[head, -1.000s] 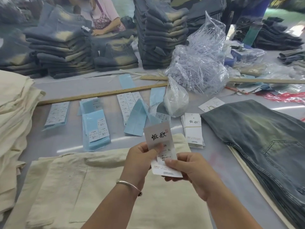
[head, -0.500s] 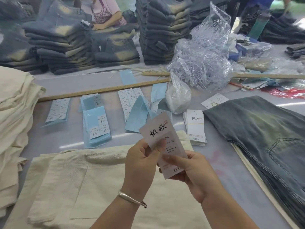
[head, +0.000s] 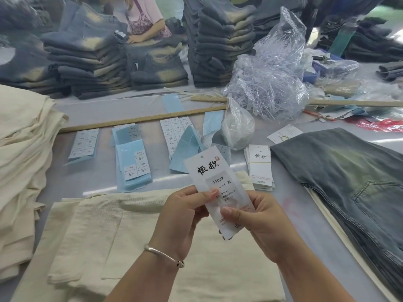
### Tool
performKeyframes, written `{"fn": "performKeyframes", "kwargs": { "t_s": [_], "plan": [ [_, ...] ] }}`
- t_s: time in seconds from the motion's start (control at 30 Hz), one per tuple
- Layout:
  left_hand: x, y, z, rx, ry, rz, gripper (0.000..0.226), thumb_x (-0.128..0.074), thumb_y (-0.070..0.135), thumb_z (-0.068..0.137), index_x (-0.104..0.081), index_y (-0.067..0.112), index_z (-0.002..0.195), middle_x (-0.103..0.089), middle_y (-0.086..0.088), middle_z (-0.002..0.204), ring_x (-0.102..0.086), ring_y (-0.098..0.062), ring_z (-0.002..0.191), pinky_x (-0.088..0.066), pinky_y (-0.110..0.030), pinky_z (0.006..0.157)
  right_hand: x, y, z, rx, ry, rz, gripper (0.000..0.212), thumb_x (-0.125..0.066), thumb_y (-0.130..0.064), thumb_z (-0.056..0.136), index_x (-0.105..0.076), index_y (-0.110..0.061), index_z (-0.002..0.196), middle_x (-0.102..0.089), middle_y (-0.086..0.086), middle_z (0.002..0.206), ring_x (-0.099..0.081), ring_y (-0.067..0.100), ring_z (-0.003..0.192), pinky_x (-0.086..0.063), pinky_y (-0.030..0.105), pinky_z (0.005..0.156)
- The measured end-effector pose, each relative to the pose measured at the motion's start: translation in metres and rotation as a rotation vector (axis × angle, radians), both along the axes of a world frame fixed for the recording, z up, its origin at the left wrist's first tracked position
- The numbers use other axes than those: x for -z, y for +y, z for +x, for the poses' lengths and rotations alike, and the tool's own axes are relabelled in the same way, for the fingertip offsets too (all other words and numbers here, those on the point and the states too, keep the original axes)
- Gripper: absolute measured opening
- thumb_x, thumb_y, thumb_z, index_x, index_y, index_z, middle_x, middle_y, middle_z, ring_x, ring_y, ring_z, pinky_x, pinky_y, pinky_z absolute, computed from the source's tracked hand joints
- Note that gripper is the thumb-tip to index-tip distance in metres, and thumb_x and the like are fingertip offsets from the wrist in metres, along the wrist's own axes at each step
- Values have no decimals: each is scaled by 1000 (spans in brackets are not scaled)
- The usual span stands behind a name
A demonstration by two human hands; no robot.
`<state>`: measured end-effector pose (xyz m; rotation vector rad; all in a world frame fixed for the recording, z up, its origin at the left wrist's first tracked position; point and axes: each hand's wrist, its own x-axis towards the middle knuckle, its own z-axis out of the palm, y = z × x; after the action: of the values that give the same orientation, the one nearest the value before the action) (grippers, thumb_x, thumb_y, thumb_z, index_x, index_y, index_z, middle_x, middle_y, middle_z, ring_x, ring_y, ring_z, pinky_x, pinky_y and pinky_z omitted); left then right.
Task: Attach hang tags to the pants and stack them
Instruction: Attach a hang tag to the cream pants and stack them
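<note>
Head view: a hang tag (head: 218,188) is pinched by the fingers of both the left hand (head: 185,214) and the right hand (head: 257,216), held above cream pants (head: 130,236) on the desk (head: 65,182). No tag appears attached yet; stacking remains. Behind the tag, a clear bag (head: 272,83) is filled with plastic fasteners.

Hang tag (head: 218,188), frame centre: "恒欣", "1103#", "XL". Tag stack (head: 260,168), right of centre: "恒欣". Blue sticker sheet (head: 134,168), left of centre: "1103#".

Bare forearms, no sleeves; thin silver bangle (head: 164,255) (small bead at clasp) on left wrist.
</note>
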<state>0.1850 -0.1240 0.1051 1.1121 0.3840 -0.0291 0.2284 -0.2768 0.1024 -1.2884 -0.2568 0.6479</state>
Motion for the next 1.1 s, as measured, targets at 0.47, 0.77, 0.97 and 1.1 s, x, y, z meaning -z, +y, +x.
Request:
{"fn": "performKeyframes", "kwargs": {
  "t_s": [0.47,0.77,0.97,1.1],
  "plan": [
    [-8,3,-8,28,-142,351,13,-65,18,92,-77,14,89,-73,-13,88,-60,-17,74,-48,-26,67,-2,2,-1,149,34,22,31,-62,-37,83,-75,-16,102,-71,19,101,-65,29,86,-53,37,73],
    [-9,8,-6,98,-216,450,22,-59,23,80,-77,11,88,-75,-7,82,-66,-18,73,-56,-28,68,-9,1,9,100,-25,51,27,-60,-29,88,-75,-13,102,-73,18,103,-70,35,95,-59,39,79],
    [-6,8,-5,106,-203,393,21,-62,18,77,-77,8,89,-74,-13,85,-62,-16,70,-54,-27,66,-9,4,4,108,52,135,28,-59,-24,86,-76,-5,98,-73,23,95,-71,35,83,-58,37,71],
    [-1,9,-4,96,-199,348,23,-63,25,82,-77,12,95,-73,-19,94,-64,-46,90,-53,-57,84,-7,9,3,270,-122,-50,18,-66,-25,85,-77,-11,88,-72,23,86,-68,30,76,-56,51,74]
  ]
}}
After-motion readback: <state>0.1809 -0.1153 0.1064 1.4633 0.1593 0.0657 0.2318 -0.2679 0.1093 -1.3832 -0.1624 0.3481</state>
